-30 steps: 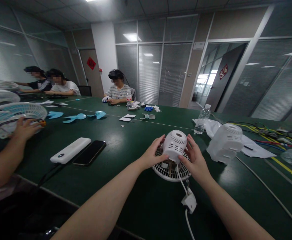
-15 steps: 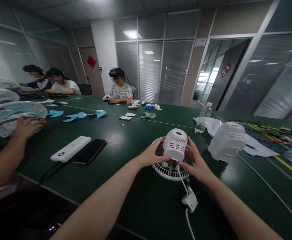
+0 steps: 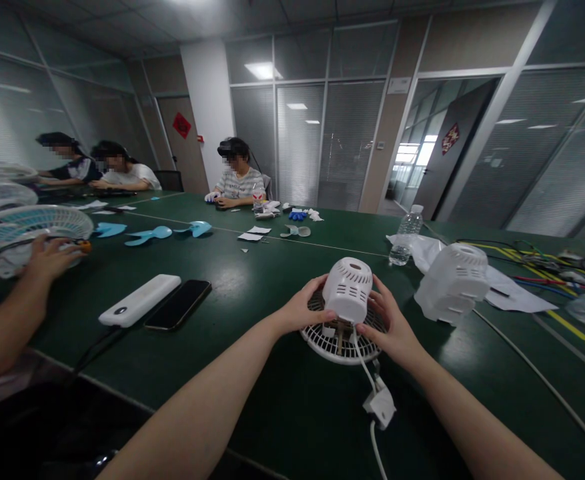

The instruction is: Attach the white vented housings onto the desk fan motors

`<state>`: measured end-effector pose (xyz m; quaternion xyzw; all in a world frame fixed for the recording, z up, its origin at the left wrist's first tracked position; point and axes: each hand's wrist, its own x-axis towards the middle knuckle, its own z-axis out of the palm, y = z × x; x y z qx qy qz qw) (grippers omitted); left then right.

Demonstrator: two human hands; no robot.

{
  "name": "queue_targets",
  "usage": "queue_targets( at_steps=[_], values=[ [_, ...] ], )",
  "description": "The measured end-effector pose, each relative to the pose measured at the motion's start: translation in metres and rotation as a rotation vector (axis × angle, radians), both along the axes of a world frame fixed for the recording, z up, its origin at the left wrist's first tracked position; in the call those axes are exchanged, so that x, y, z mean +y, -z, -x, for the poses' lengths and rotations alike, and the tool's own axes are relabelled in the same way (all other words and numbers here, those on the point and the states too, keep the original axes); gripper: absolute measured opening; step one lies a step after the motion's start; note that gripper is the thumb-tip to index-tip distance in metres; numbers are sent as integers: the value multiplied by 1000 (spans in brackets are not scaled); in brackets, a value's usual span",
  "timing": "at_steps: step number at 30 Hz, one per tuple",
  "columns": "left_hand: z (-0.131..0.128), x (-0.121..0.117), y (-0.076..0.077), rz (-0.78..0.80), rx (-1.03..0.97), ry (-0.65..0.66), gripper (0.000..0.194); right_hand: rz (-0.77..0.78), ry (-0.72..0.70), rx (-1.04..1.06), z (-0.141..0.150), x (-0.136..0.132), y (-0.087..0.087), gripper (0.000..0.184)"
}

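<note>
Glass partitions (image 3: 355, 143) stand behind a green worktop (image 3: 252, 300) — on it, below centre, lies a white fan grille (image 3: 339, 352). Above the grille, a vented white housing (image 3: 348, 291) sits between left hand (image 3: 306, 308) and right hand (image 3: 391, 325), both grasping its sides — fingers curved.

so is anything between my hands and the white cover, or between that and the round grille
Nothing visible separates left hand or right hand from the cover. Between it and the grille, brownish parts and a white cord show.
</note>
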<state>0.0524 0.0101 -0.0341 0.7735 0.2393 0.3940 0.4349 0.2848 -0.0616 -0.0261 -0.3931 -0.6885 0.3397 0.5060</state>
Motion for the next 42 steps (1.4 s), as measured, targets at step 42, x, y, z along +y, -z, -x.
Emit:
queue_targets(
  at_steps=[42],
  values=[
    [4,-7,-10,9,125,85,106,19,-41,-265,-12,3,-3,92]
  ],
)
